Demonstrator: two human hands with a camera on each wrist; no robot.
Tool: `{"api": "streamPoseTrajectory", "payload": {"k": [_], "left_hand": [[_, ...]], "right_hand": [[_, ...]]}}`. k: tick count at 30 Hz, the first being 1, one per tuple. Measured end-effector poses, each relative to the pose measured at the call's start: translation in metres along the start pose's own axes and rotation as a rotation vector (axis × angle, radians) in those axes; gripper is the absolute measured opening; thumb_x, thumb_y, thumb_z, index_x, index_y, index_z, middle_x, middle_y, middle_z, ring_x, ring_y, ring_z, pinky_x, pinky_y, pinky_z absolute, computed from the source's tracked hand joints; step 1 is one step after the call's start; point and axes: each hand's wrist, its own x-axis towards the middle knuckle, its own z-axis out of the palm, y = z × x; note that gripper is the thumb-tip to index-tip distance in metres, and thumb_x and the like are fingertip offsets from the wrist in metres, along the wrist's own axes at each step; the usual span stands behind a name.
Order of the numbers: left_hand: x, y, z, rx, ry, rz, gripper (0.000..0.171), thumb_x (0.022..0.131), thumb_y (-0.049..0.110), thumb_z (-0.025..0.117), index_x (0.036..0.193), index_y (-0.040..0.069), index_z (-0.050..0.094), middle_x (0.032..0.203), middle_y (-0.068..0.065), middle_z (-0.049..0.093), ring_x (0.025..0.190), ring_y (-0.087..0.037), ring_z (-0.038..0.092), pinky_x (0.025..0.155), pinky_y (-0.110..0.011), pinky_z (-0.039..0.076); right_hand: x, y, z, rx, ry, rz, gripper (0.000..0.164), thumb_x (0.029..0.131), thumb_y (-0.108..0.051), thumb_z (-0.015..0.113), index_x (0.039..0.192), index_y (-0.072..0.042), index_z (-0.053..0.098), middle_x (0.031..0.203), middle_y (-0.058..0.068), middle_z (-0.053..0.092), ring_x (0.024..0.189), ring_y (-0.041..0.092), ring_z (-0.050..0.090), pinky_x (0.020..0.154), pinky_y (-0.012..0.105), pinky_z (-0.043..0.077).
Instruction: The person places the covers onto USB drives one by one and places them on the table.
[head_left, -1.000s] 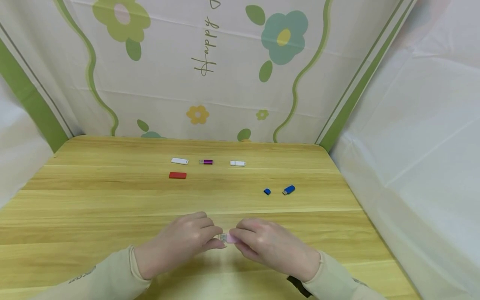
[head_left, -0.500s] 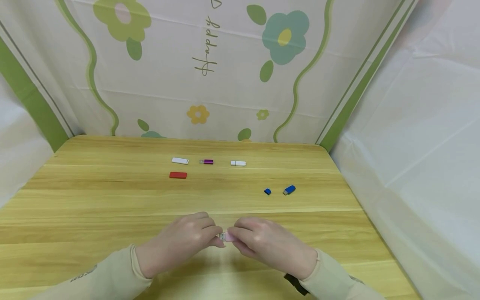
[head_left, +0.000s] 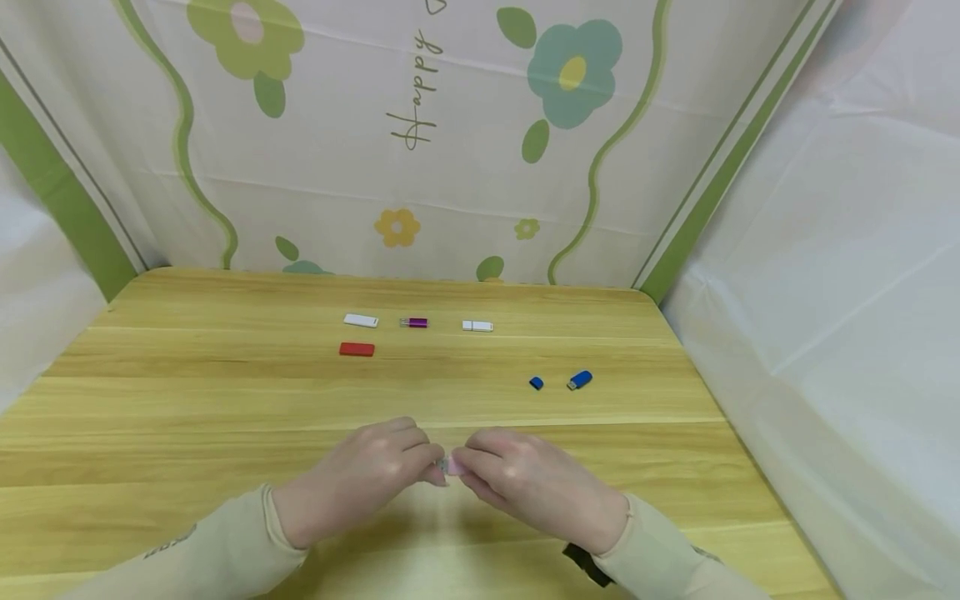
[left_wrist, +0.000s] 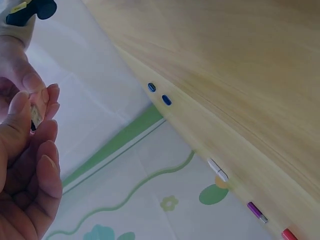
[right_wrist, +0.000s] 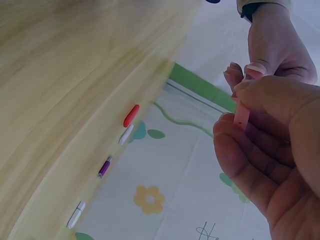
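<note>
A pink USB stick (head_left: 455, 467) is held level above the near part of the table, between both hands. My right hand (head_left: 536, 483) pinches its pink body between thumb and fingers; in the right wrist view the pink end of the stick (right_wrist: 242, 116) shows under the thumb. My left hand (head_left: 367, 475) pinches the metal connector end with thumb and forefinger. Those fingertips cover most of that end, so whether a cap sits there I cannot tell. In the left wrist view a bit of the connector (left_wrist: 36, 115) shows beside the left thumb.
Farther back on the wooden table (head_left: 225, 400) lie a white stick (head_left: 361, 320), a purple USB stick (head_left: 414, 322), another white stick (head_left: 477, 326) and a red stick (head_left: 356, 349). To the right are a blue USB stick (head_left: 580, 380) and its blue cap (head_left: 536, 383). Printed cloth (head_left: 330, 167) hangs behind.
The hands have come slightly closer together and a little farther up in the head view. Less of the metal connector shows between the fingers. The sticks on the table have stayed put.
</note>
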Motion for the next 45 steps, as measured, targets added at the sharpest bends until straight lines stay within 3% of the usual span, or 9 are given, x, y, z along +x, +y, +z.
{"api": "streamPoseTrajectory", "payload": {"k": [5,8,13,20,25,33,41,45], "left_hand": [[0.0,-0.002,0.001,-0.005,-0.012,-0.012,0.038,0.103,0.031,0.048,0.085,0.005,0.07,0.075,0.005,0.063,0.065,-0.006,0.053,0.063,-0.008,0.045],[-0.001,-0.005,0.002,0.006,-0.017,-0.015,0.029,0.098,0.029,0.059,0.083,0.005,0.07,0.075,0.004,0.064,0.064,-0.005,0.053,0.062,-0.008,0.045],[-0.001,-0.011,0.006,0.011,-0.024,-0.025,0.018,0.078,0.02,0.08,0.083,0.006,0.069,0.074,0.004,0.062,0.065,-0.006,0.054,0.062,-0.008,0.045],[-0.002,-0.027,0.016,-0.017,-0.056,-0.09,0.019,0.075,0.02,0.08,0.082,0.005,0.071,0.072,0.003,0.062,0.064,-0.007,0.057,0.06,-0.011,0.048],[-0.001,-0.047,0.026,-0.01,-0.165,-0.195,0.018,0.079,0.022,0.08,0.082,0.006,0.075,0.07,0.003,0.063,0.061,-0.007,0.057,0.058,-0.015,0.049],[0.011,-0.088,0.035,-0.166,-0.356,-0.397,0.01,0.085,0.017,0.078,0.086,0.008,0.075,0.072,0.007,0.063,0.062,-0.004,0.051,0.061,-0.021,0.048],[0.019,-0.133,0.049,-0.11,-0.496,-0.518,0.012,0.086,0.022,0.077,0.087,0.01,0.077,0.073,0.005,0.066,0.062,-0.008,0.049,0.061,-0.026,0.045],[0.02,-0.153,0.055,-0.099,-0.535,-0.544,0.013,0.087,0.02,0.077,0.08,0.009,0.075,0.071,0.004,0.067,0.061,-0.011,0.048,0.06,-0.028,0.044]], "right_hand": [[0.002,0.002,0.001,0.004,-0.041,0.025,0.008,0.088,-0.01,0.076,0.096,-0.008,0.072,0.084,-0.004,0.062,0.07,0.003,0.054,0.067,0.005,0.043],[0.004,0.004,0.003,-0.006,-0.056,0.028,0.008,0.088,-0.01,0.076,0.094,-0.007,0.073,0.084,-0.003,0.063,0.071,0.004,0.057,0.068,0.006,0.045],[0.007,0.011,0.008,-0.011,-0.031,0.015,0.007,0.086,-0.007,0.077,0.092,-0.006,0.073,0.082,-0.002,0.064,0.072,0.006,0.06,0.069,0.008,0.047],[0.015,0.028,0.016,0.038,-0.079,0.055,0.006,0.087,-0.007,0.076,0.092,-0.005,0.074,0.083,0.0,0.065,0.074,0.007,0.063,0.069,0.009,0.048],[0.026,0.047,0.023,0.105,-0.173,0.123,0.007,0.09,-0.008,0.074,0.095,-0.005,0.075,0.083,0.0,0.066,0.071,0.005,0.06,0.066,0.008,0.046],[0.049,0.085,0.036,0.171,-0.29,0.219,0.008,0.093,-0.007,0.069,0.096,-0.005,0.076,0.085,0.001,0.065,0.072,0.007,0.058,0.065,0.011,0.047],[0.074,0.123,0.058,0.12,-0.34,0.283,0.009,0.093,-0.008,0.068,0.091,-0.005,0.077,0.078,0.0,0.059,0.069,0.01,0.047,0.063,0.02,0.043],[0.086,0.139,0.07,0.111,-0.377,0.32,0.011,0.093,-0.006,0.066,0.088,-0.006,0.076,0.078,0.001,0.06,0.068,0.011,0.049,0.064,0.022,0.044]]}}
